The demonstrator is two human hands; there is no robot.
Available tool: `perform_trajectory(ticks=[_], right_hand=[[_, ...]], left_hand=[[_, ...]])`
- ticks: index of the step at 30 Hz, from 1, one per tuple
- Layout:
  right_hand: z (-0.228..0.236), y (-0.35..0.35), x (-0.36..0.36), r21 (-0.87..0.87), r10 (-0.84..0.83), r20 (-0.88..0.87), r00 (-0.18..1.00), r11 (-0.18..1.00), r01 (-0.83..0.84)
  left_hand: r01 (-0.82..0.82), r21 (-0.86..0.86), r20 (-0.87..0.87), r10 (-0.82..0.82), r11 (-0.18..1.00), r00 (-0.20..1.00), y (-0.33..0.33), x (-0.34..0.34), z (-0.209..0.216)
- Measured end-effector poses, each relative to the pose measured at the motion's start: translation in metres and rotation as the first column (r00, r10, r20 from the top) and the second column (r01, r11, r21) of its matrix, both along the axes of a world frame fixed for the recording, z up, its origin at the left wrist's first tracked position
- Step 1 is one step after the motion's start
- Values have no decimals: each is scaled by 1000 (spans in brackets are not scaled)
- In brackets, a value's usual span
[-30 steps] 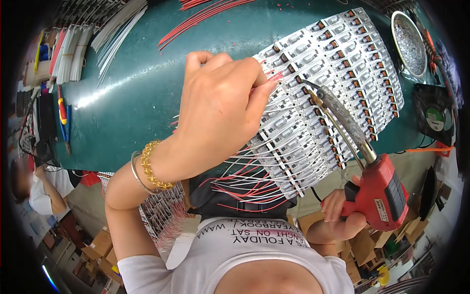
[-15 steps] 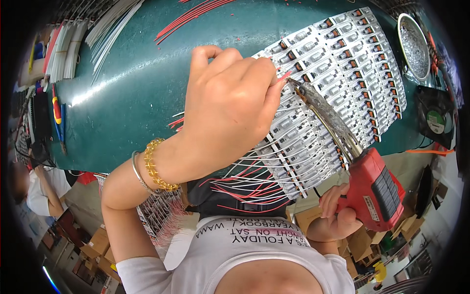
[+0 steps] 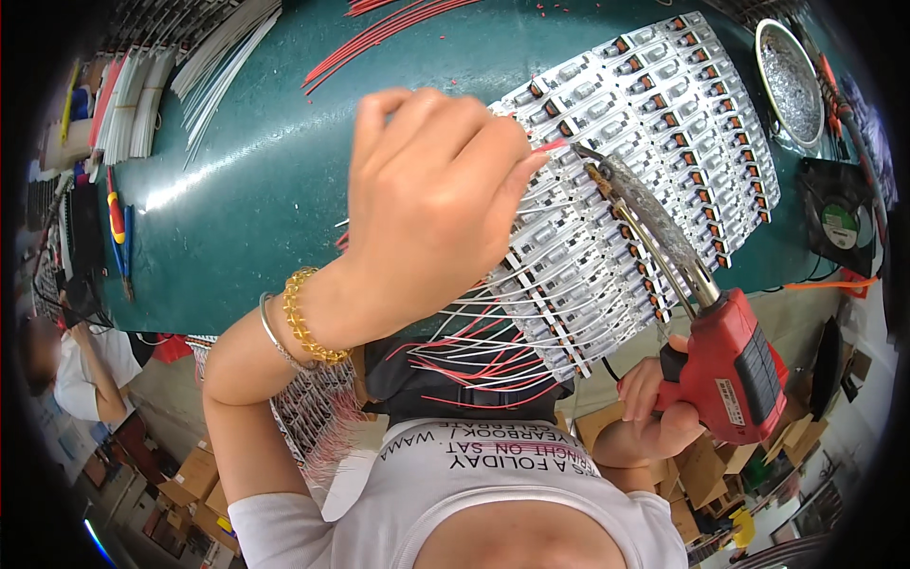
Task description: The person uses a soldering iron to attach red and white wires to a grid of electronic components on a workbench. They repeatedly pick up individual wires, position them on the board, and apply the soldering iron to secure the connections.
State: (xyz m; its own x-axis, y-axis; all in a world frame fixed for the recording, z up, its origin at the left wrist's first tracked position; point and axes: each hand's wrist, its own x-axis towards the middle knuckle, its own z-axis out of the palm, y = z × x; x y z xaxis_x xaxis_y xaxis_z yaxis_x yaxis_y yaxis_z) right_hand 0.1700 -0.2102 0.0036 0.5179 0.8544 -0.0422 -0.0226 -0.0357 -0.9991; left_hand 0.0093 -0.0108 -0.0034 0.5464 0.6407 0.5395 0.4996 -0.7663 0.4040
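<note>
My left hand [image 3: 441, 190] is closed in a pinch on a short red wire [image 3: 550, 146], whose end sticks out past my fingertips. It hovers over a broad sheet of silvery circuit modules [image 3: 607, 218], set in rows with small orange-and-black parts. My right hand [image 3: 654, 408] grips the red pistol-shaped soldering gun [image 3: 735, 365], index finger near its trigger. The gun's dark tip points up and left, close to the red wire's end; whether they touch I cannot tell. White and red wires [image 3: 483, 351] trail from the modules' near edge over my lap.
Red wires [image 3: 379, 38] and bundled white wires [image 3: 223, 71] lie on the green table [image 3: 246, 218]. Pliers [image 3: 116, 218] with red-and-yellow handles rest at left. A metal bowl [image 3: 789, 81] and a black fan [image 3: 839, 223] stand at right. Another person [image 3: 90, 375] sits at far left.
My left hand has shifted slightly left with the red wire. The soldering gun's tip has moved a little to the right, away from my fingertips.
</note>
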Motion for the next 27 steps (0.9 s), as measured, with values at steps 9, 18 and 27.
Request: perform_trajectory(ticks=[9, 18, 27], right_hand=[[-2, -13, 7, 44, 3, -86, 996, 999, 1], [0, -12, 4, -69, -40, -110, 993, 997, 33], [5, -11, 1, -92, 26, -3, 1000, 995, -26]], left_hand=[[16, -220, -45, -27, 975, 999, -16, 6, 3], [32, -197, -66, -46, 980, 997, -13, 8, 1], [45, -199, -47, -56, 979, 997, -10, 8, 0]])
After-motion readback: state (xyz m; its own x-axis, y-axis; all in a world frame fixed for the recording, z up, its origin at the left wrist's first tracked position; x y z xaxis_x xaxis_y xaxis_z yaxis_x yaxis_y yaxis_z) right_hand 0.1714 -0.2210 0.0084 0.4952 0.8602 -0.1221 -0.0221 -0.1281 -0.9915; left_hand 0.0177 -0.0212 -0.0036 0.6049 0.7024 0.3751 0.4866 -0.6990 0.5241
